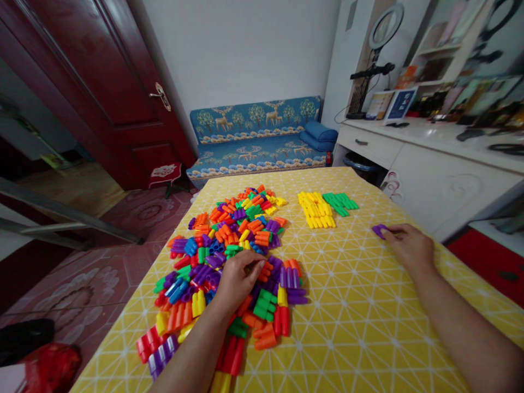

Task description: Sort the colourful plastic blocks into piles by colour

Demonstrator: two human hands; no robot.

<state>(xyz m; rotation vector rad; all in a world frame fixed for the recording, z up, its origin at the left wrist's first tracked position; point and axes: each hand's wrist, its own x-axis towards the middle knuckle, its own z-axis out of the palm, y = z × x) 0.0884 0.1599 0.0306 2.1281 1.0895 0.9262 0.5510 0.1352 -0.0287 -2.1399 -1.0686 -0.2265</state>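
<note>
A big heap of coloured plastic blocks (229, 256) covers the left half of a table under a yellow patterned cloth (352, 305). My left hand (237, 278) rests on the heap, fingers curled onto the blocks; what they grip is hidden. My right hand (407, 245) lies on the cloth at the right, its fingertips on a single purple block (380, 231). Farther back lie a sorted yellow group (316, 209) and a sorted green group (339, 203), side by side.
A white cabinet (434, 174) with a ring light (385, 27) and clutter stands right of the table. A blue patterned sofa (254, 139) is behind it, a dark red door (102, 82) at the left. A red bag (49, 365) lies on the floor.
</note>
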